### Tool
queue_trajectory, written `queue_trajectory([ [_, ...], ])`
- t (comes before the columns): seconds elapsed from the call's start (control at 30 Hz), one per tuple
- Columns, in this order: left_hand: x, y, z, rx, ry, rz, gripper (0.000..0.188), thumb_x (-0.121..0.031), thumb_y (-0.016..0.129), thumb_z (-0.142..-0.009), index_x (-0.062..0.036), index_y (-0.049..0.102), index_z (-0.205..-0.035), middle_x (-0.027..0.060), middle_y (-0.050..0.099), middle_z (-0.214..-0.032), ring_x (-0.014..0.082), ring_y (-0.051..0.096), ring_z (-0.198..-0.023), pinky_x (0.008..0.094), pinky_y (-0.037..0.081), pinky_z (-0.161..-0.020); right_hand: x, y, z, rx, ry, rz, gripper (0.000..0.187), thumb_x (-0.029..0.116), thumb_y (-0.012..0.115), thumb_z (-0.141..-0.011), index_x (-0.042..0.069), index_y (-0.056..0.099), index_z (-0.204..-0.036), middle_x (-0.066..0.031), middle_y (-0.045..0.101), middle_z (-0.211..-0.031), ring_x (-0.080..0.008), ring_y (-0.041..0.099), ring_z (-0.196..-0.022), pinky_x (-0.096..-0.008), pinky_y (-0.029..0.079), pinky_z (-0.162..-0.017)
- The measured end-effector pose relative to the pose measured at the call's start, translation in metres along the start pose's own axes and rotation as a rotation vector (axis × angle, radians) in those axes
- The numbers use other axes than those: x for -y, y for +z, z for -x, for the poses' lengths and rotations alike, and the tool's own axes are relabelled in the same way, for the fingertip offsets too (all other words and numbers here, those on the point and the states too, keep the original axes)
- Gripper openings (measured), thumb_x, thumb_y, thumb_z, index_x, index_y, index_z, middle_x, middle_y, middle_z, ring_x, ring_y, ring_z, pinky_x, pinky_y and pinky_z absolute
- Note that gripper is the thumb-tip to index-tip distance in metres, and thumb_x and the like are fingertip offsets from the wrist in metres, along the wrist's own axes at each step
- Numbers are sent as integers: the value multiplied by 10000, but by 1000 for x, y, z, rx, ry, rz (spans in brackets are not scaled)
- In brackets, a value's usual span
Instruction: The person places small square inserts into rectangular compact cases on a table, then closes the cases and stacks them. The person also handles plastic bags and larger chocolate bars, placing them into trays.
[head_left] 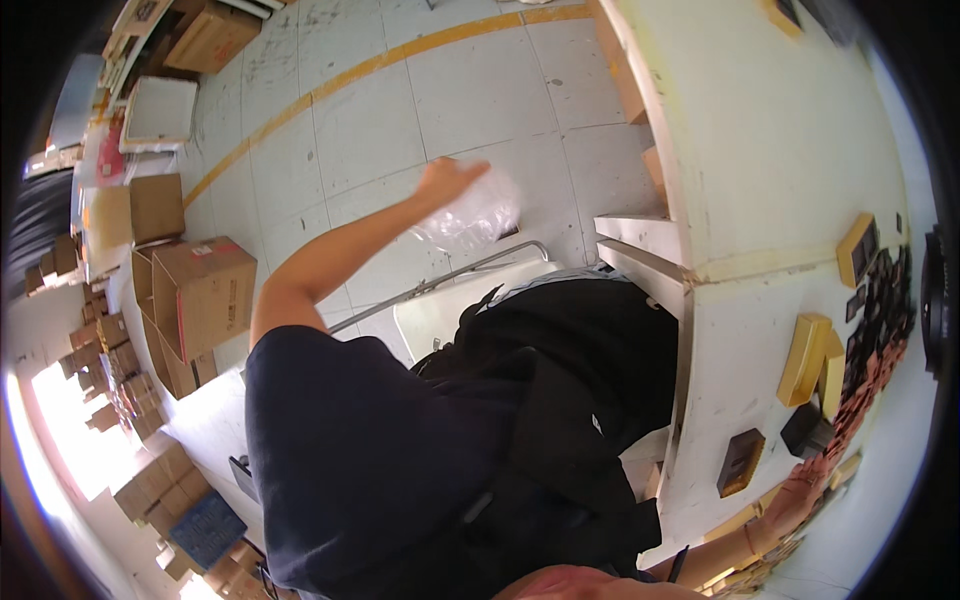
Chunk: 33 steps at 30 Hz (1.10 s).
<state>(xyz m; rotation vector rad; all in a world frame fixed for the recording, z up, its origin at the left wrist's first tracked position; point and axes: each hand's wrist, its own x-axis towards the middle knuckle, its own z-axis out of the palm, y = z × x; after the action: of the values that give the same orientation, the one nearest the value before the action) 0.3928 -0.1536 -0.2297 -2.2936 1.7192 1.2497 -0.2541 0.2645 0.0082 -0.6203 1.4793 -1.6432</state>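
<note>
My left hand [450,182] is stretched out over the floor beside the chair, blurred by motion. Its fingers look curled, with one digit sticking out. A crumpled clear plastic bag [475,222] hangs from it. On the white table, my right hand [793,497] reaches into the near end of a pile of small reddish pieces [865,395]; what its fingertips do is hidden. Close to that hand lie a dark block-like box [808,432] and a dark, yellow-edged box [740,463]. A shallow yellow tray [803,358] rests farther along.
Small black pieces [880,300] and another yellow-sided box [857,250] are on the white table [760,200]. Behind the white chair [420,325] stand an open cardboard carton [205,295], stacked boxes and a blue crate [208,530]. A yellow line [390,55] crosses the grey floor.
</note>
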Motion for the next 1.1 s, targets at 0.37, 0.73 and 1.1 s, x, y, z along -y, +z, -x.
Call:
queue_trajectory([
  [0.37, 236, 94, -78, 87, 123, -649, 534, -110, 573, -857, -139, 472, -1380, 184, 693, -1080, 392, 668, -1010, 486, 546, -828, 13, 50, -30, -64, 30, 173, 433, 262, 513, -1033, -18, 501, -1364, -93, 582, -1322, -167, 568, -1124, -307, 445, -989],
  [0.73, 276, 183, -155, 459, 10, -451, 464, -443, 669, -824, -153, 617, -1183, 114, 670, -1207, 324, 626, -1155, 525, 497, -929, -52, 308, -6, 13, -438, 1295, 241, 30, 640, -907, -27, 617, -1140, -162, 630, -1229, -341, 550, -1208, -407, 401, -1049],
  [1.1, 220, 339, -144, 414, -168, -412, 424, -272, 529, -920, -228, 597, -1336, 207, 206, -1607, 543, 113, -1460, 632, 181, -1153, -145, 556, -238, 629, -833, 1648, 799, 133, 714, -865, 15, 296, -1535, -191, 297, -1590, -330, 306, -1462, -422, 269, -1183],
])
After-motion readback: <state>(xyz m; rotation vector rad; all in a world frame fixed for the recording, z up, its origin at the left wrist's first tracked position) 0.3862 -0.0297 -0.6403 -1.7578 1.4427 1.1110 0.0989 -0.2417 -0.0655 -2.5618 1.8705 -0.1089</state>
